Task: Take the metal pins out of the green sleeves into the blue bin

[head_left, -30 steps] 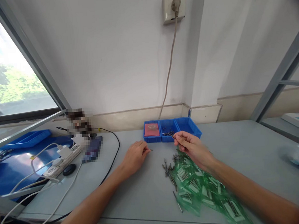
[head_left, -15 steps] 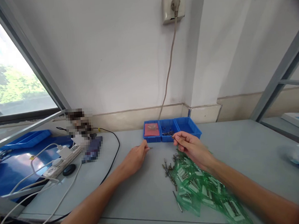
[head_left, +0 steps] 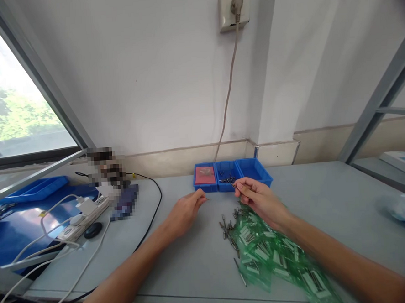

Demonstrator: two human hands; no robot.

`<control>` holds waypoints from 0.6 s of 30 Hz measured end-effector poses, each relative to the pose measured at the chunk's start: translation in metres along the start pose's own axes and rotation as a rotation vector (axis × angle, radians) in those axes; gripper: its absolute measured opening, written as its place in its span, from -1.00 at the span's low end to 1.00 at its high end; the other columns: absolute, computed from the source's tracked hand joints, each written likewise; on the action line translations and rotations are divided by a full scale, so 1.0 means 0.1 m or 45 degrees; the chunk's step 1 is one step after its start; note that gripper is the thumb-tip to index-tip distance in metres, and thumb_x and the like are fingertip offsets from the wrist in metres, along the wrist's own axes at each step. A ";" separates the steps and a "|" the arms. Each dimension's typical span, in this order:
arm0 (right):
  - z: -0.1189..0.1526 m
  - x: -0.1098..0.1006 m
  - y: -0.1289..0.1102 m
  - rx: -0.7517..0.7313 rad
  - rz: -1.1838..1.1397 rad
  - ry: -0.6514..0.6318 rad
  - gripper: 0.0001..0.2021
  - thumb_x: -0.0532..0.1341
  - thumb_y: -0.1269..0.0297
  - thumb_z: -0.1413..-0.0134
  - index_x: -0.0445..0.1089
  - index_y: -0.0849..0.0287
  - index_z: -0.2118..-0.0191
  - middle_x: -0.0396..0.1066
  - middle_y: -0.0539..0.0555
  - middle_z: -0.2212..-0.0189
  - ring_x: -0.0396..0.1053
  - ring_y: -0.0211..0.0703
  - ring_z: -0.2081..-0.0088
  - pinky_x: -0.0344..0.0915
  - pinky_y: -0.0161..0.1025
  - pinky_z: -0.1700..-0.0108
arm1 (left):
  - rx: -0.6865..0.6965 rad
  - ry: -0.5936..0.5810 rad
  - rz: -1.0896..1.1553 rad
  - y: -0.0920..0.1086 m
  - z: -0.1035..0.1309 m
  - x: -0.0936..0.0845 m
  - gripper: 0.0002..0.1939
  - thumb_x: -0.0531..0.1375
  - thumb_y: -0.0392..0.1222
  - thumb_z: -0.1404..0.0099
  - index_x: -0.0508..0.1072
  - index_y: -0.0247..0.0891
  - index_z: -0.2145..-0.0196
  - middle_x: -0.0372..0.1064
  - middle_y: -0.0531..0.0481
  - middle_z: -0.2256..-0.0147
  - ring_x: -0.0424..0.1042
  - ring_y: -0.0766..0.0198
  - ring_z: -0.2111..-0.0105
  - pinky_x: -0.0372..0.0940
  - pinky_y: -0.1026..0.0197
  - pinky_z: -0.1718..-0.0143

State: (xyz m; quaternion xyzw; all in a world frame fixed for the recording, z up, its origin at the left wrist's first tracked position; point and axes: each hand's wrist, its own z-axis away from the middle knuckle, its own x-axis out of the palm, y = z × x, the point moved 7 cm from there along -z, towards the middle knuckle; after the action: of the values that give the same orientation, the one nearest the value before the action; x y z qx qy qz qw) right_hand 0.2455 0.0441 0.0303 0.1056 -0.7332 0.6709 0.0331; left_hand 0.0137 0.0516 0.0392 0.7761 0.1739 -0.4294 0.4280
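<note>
My left hand (head_left: 189, 211) is closed in a pinch on a small thin metal pin (head_left: 208, 199), whose end sticks out to the right of the fingertips. Level with it, my right hand (head_left: 256, 200) pinches a small copper-coloured piece (head_left: 234, 185), mostly hidden by the fingers, just in front of the middle blue bin (head_left: 230, 187). Below the hands lies a loose heap of metal pins (head_left: 230, 234), with a single longer pin (head_left: 240, 272) nearer the table edge. Green plastic bags (head_left: 263, 250) of similar metal pins spread beneath my right forearm.
Beside the middle bin, which holds small metal parts, stand a left bin (head_left: 205, 188) with a red packet (head_left: 205, 174) and a right bin (head_left: 255, 169). A power strip (head_left: 83, 220), cables and a black mouse (head_left: 93, 230) lie to the left. A wall stands behind.
My left hand has shifted slightly right with the pin, towards my right hand. The right hand has hardly moved and keeps its pinch.
</note>
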 end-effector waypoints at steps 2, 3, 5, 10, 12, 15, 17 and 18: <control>-0.01 0.00 0.01 0.007 -0.002 0.000 -0.63 0.45 -0.10 -0.12 0.49 0.10 0.21 0.42 0.02 0.36 0.14 -0.24 0.42 0.05 -0.24 0.37 | -0.010 0.013 0.038 0.00 0.01 -0.01 -0.65 -0.16 0.08 -0.64 0.28 -0.13 0.12 0.30 0.10 0.34 0.21 0.26 0.39 0.11 0.22 0.28; -0.01 0.00 0.01 0.010 -0.001 0.000 -0.63 0.45 -0.10 -0.12 0.49 0.10 0.20 0.42 0.02 0.35 0.14 -0.24 0.42 0.05 -0.24 0.37 | -0.023 0.012 0.056 0.00 0.01 -0.01 -0.66 -0.17 0.07 -0.64 0.26 -0.13 0.13 0.26 0.11 0.36 0.18 0.26 0.40 0.10 0.22 0.29; -0.01 0.00 0.02 0.010 0.002 0.000 -0.63 0.44 -0.09 -0.13 0.49 0.10 0.19 0.42 0.02 0.35 0.14 -0.24 0.42 0.06 -0.24 0.37 | -0.048 0.002 0.083 -0.01 0.02 0.00 -0.67 -0.19 0.06 -0.65 0.22 -0.14 0.14 0.20 0.13 0.39 0.13 0.26 0.42 0.08 0.21 0.31; -0.01 0.00 0.02 0.011 0.006 0.000 -0.64 0.44 -0.09 -0.14 0.49 0.10 0.20 0.42 0.02 0.34 0.15 -0.23 0.41 0.09 -0.24 0.35 | -0.064 -0.054 0.108 0.00 0.04 0.02 -0.71 -0.20 0.02 -0.64 0.12 -0.14 0.18 0.19 0.12 0.36 0.12 0.26 0.41 0.10 0.19 0.31; 0.00 0.00 0.02 0.009 0.010 0.001 -0.63 0.44 -0.10 -0.14 0.49 0.10 0.21 0.42 0.03 0.35 0.15 -0.22 0.41 0.10 -0.24 0.35 | -0.054 -0.077 0.108 0.01 0.05 0.02 -0.72 -0.19 0.02 -0.64 0.11 -0.15 0.19 0.21 0.09 0.33 0.15 0.26 0.38 0.14 0.17 0.28; -0.01 0.00 0.01 0.001 0.027 0.000 -0.61 0.43 -0.14 -0.12 0.49 0.09 0.20 0.41 0.04 0.35 0.16 -0.21 0.41 0.12 -0.24 0.35 | -0.029 -0.113 0.091 -0.01 0.07 0.05 -0.73 -0.19 0.01 -0.63 0.11 -0.15 0.19 0.22 0.07 0.30 0.16 0.25 0.37 0.17 0.15 0.27; -0.01 0.00 0.01 -0.001 0.037 0.001 -0.59 0.43 -0.16 -0.11 0.49 0.09 0.20 0.42 0.04 0.34 0.17 -0.20 0.41 0.14 -0.23 0.35 | -0.021 -0.143 0.081 -0.03 0.07 0.08 -0.73 -0.19 0.01 -0.63 0.10 -0.15 0.19 0.22 0.06 0.30 0.17 0.25 0.36 0.17 0.15 0.27; -0.01 0.00 0.01 0.000 0.038 0.001 -0.59 0.43 -0.17 -0.10 0.49 0.09 0.20 0.42 0.04 0.34 0.17 -0.20 0.41 0.14 -0.23 0.35 | -0.022 -0.155 0.080 -0.05 0.07 0.09 -0.73 -0.19 0.02 -0.63 0.09 -0.15 0.19 0.22 0.07 0.30 0.17 0.25 0.36 0.17 0.15 0.27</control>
State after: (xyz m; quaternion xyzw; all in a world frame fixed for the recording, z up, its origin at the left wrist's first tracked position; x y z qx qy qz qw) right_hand 0.2454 0.0450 0.0294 0.0943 -0.7347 0.6714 0.0233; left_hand 0.0122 0.0476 0.0277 0.7498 0.1269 -0.4606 0.4577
